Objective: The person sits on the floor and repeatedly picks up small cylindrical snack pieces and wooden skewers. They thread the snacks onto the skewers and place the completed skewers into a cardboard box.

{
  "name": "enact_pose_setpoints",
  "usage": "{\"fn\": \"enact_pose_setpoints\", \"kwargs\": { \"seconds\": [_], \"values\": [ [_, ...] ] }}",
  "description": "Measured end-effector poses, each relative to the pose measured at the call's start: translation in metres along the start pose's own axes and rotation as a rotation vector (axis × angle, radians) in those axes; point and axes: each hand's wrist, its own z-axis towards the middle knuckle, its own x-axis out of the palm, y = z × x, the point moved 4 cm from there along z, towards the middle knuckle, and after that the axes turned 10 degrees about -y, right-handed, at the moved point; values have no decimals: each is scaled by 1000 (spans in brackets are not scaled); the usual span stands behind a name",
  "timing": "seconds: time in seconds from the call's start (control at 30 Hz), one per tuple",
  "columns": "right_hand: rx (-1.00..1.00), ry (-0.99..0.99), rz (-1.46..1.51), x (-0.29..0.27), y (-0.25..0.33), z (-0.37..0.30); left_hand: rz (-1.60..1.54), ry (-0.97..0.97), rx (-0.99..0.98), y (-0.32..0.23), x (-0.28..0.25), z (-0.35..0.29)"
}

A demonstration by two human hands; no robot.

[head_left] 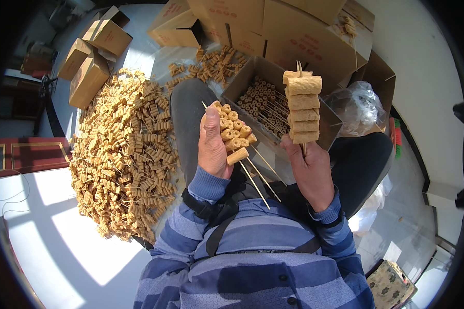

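My left hand (211, 147) is closed around a bunch of skewers of tan, hollow rolls (233, 123). Their bare sticks slant down to the right. Held upright by the sticks in my right hand (314, 172) are more skewers of tan rolls (304, 110), stacked close together, with pointed tips at the top. How many sticks that hand grips is hidden. Between and beyond my hands stands an open cardboard box (329, 122), with many similar skewers (265, 100) lying in it, roll ends showing.
A large heap of skewered rolls (121, 159) lies to my left, and a smaller scatter (216, 64) lies beyond my left knee. Cardboard boxes (304, 44) line the far side; others (95, 67) stand far left. Clear plastic bags (358, 105) and a red-green brush (395, 136) are at right.
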Motion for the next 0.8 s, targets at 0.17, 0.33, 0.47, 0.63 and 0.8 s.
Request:
{"fn": "enact_pose_setpoints", "kwargs": {
  "seconds": [0.17, 0.33, 0.47, 0.63, 0.8],
  "values": [
    [186, 352, 56, 24, 12, 0, -3, 102, 93, -2, 16, -3],
    [139, 251, 206, 45, 17, -6, -9, 143, 29, 0, 16, -8],
    [122, 207, 151, 47, 11, -13, -135, 183, -103, 8, 13, -9],
    [93, 175, 424, 58, 5, -10, -109, 217, -205, 13, 11, -7],
    [321, 436, 596, 40, -4, -7, -126, 209, -141, 6, 7, -2]
  ]
}}
